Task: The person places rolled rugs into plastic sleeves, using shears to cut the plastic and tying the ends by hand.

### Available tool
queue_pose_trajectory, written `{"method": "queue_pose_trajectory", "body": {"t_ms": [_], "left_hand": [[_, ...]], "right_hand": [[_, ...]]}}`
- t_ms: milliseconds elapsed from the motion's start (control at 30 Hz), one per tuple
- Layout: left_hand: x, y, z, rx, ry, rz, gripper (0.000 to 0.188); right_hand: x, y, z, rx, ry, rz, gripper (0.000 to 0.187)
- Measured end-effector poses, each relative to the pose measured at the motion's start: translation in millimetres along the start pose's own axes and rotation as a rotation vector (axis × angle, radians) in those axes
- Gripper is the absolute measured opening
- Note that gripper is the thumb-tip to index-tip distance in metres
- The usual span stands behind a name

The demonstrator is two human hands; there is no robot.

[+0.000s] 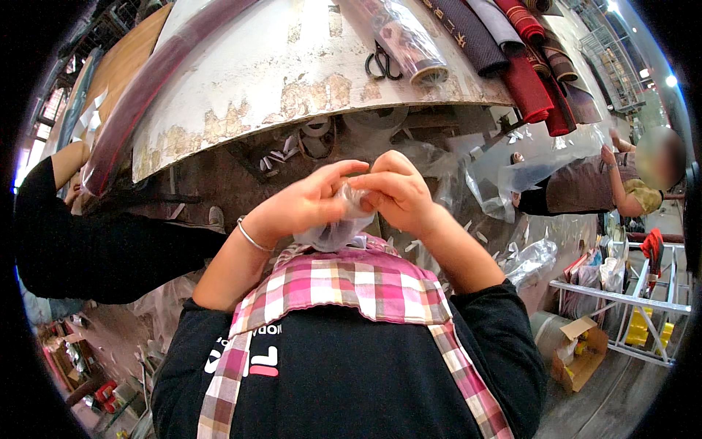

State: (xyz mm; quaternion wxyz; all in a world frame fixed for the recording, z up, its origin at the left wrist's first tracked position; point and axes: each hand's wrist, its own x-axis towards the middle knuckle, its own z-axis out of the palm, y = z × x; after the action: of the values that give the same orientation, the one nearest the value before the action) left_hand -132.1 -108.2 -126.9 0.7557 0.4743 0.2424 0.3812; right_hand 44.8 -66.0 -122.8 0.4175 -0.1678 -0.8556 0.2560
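In front of my chest, both hands meet at a piece of clear plastic wrap [330,233] that bunches up and hangs below the fingers. My left hand [311,197], with a bracelet at the wrist, curls round the plastic from its left side. At the top of the bunch, my right hand [401,192] pinches the plastic between thumb and fingers. The fingertips of both hands nearly touch. Whether anything lies inside the plastic I cannot make out. Just below it is the checked pink and white apron [351,282] that I wear.
A worn white table [241,69] stands ahead, with black scissors [384,64], a plastic-wrapped roll [413,47], a long maroon roll [150,91] and red rolls [532,88] on it. One person [95,241] stands left, another [585,183] right. A cardboard box [589,358] sits beside a metal frame [621,296].
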Motion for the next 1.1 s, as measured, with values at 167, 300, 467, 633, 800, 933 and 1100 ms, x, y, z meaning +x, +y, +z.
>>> {"method": "queue_pose_trajectory", "body": {"t_ms": [167, 300, 467, 633, 800, 933, 1100], "left_hand": [[6, -26, -3, 0.919, 0.296, 0.262, 0.038], [-3, -26, -22, 1.116, 0.223, 0.25, 0.039], [-63, -17, -52, 1.371, 0.168, 0.155, 0.085], [-104, -186, -127, 0.997, 0.131, -0.557, 0.083], [-45, -120, -133, 0.893, 0.18, -0.391, 0.075], [25, 55, -134, 1.026, 0.248, 0.072, 0.069], [101, 253, -186, 1.317, 0.887, 0.661, 0.061]], "right_hand": [[21, -22, 5, 0.148, 0.092, 0.146, 0.006], [42, -47, -8, 0.174, 0.083, -0.039, 0.008], [-16, 20, -27, 1.061, -0.166, 0.668, 0.078], [-135, 95, 101, 0.169, -0.74, 0.624, 0.075], [-65, 90, 135, 0.521, -0.478, 0.978, 0.058], [84, 96, 35, 0.343, -0.228, 0.829, 0.052], [290, 99, -55, 0.006, 0.643, 0.258, 0.043]]}}
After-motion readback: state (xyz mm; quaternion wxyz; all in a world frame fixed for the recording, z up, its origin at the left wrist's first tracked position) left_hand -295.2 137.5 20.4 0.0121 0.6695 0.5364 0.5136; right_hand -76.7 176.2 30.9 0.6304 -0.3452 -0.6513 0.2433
